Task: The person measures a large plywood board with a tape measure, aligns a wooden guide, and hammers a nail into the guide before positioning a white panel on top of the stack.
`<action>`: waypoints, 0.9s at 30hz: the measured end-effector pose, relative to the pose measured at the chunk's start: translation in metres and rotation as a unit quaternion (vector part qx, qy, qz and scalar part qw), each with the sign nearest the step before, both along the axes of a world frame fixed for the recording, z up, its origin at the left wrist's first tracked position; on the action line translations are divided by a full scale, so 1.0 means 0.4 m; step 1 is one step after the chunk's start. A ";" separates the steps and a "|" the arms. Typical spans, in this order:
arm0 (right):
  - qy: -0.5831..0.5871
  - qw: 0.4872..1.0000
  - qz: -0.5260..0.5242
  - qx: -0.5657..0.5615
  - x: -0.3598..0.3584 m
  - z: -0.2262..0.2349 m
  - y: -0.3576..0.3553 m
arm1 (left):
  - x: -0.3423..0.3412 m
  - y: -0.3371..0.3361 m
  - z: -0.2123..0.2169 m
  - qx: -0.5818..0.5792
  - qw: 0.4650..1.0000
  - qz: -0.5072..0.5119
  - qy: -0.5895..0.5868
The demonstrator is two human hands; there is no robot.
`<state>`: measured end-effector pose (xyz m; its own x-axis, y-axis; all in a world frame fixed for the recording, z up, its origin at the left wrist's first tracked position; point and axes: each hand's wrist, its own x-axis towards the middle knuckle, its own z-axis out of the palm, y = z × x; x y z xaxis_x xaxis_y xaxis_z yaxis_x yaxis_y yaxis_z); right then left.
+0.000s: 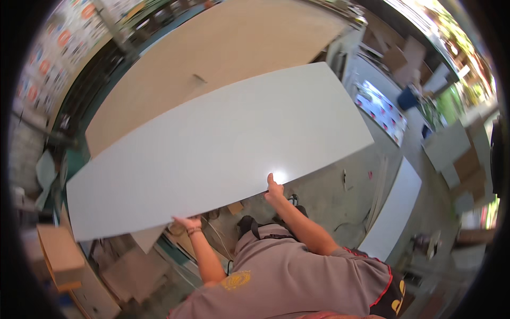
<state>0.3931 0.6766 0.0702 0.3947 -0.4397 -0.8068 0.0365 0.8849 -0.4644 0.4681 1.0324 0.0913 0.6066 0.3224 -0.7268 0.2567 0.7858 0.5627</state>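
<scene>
A long white panel (223,138) slants across the view in front of me, its far part over a brown board-topped table (239,37). My right hand (274,190) is closed on the panel's near edge, thumb on the top face and fingers hidden beneath. Further left, my left hand (188,222) holds the same edge from below, most of its fingers out of sight under the panel. A bracelet circles the left wrist. On the brown surface, just beyond the panel, lies a small thin dark piece (199,78) that I cannot make out.
Another white panel (393,212) lies on the floor at my right. Board offcuts (135,274) lie at lower left, near a brown box-like piece (61,255). A printed sheet (380,109) and a blue bucket (408,98) are at far right. Cables (218,234) trail near my feet.
</scene>
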 end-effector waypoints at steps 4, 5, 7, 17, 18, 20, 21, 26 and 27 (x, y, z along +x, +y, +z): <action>-0.019 0.998 0.032 0.045 -0.021 0.086 -0.042 | -0.008 0.003 -0.086 0.106 0.993 -0.051 0.019; -0.007 0.999 0.029 0.043 -0.029 0.100 -0.080 | -0.017 -0.023 -0.089 0.095 0.993 -0.053 0.036; 0.015 0.999 0.026 0.044 -0.040 0.129 -0.154 | -0.059 -0.077 -0.095 0.082 0.995 -0.060 0.016; -0.004 0.996 0.076 0.053 -0.091 0.054 -0.853 | -0.188 -0.543 -0.014 0.051 0.997 0.022 0.044; -0.004 0.995 0.088 0.052 -0.080 0.070 -0.918 | -0.183 -0.537 -0.021 0.053 0.997 0.043 0.033; -0.008 0.993 0.109 0.033 -0.060 0.093 -1.048 | -0.161 -0.537 -0.025 0.069 0.994 0.079 0.042; -0.011 0.993 0.118 0.023 -0.048 0.100 -1.115 | -0.144 -0.545 -0.020 0.083 0.991 0.094 0.057; -0.007 0.987 0.159 -0.008 0.013 0.117 -1.398 | -0.074 -0.646 -0.020 0.133 0.987 0.083 0.028; 0.001 0.985 0.170 -0.012 0.033 0.122 -1.449 | -0.066 -0.692 -0.020 0.145 0.984 0.093 0.035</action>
<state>0.4065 0.0971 0.1191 0.5202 -0.3014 -0.7991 -0.2610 0.8348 -0.4848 0.4419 0.7556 0.0834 0.4698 0.6230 -0.6254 0.1698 0.6314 0.7566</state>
